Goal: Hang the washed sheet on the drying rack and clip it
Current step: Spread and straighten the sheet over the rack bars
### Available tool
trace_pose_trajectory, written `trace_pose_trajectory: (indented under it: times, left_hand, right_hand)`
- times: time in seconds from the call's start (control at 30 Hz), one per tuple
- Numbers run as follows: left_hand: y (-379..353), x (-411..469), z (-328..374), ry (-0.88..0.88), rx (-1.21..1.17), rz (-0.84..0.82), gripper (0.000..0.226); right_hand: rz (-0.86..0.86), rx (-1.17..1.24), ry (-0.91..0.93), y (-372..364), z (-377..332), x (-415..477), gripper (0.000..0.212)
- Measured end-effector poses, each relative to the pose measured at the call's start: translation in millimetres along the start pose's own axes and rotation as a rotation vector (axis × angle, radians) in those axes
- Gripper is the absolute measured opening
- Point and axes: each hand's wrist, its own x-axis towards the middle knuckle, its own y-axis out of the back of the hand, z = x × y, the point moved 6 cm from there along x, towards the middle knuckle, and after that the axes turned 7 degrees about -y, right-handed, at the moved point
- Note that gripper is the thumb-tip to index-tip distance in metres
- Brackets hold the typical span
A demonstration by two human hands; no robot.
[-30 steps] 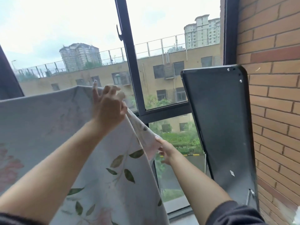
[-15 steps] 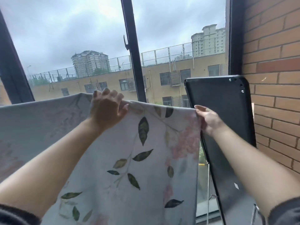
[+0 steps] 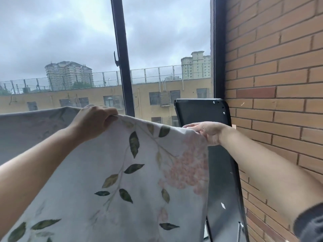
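We see the left hand (image 3: 92,121) with fingers curled tight over the sheet (image 3: 122,180) top edge. Right hand (image 3: 208,131) fingers pinch its corner. Below both sets of fingers the leaf-printed cloth hangs; no rack visible.

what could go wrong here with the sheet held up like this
1. No clip shows on the sheet, and its top edge is pinched only by the left hand and right hand; letting go may let it slide down.
2. The rack bar is hidden under the fabric, so it may sit unevenly.
3. The sheet's right edge hangs close to the black panel and brick wall; damp fabric could brush them and pick up dirt.
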Motion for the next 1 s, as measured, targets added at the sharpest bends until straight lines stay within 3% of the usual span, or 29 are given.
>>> trace_pose_trajectory:
  times: [0.07, 0.13, 0.27, 0.5, 0.77, 1.0]
  left_hand:
    - [4, -1, -1, 0.008, -0.001, -0.014, 0.022]
    - [8, -2, -3, 0.022, 0.008, -0.031, 0.020]
    - [15, -6, -10, 0.082, 0.041, -0.062, 0.030]
    - [23, -12, -28, 0.117, 0.055, -0.095, 0.040]
    - [19, -26, -70, 0.392, -0.036, -0.155, 0.033]
    - [27, -33, -60, 0.414, 0.007, -0.120, 0.034]
  right_hand:
    - [0.184, 0.192, 0.254, 15, -20, -1, 0.016]
    - [0.242, 0.396, 0.388, 29, -33, -4, 0.017]
    - [0.141, 0.220, 0.110, 16, -21, -7, 0.019]
    - [0.441, 0.296, 0.427, 45, -74, -26, 0.011]
    - [0.570, 0.141, 0.478, 52, -101, -24, 0.023]
    - [0.623, 0.057, 0.460, 53, -99, -20, 0.012]
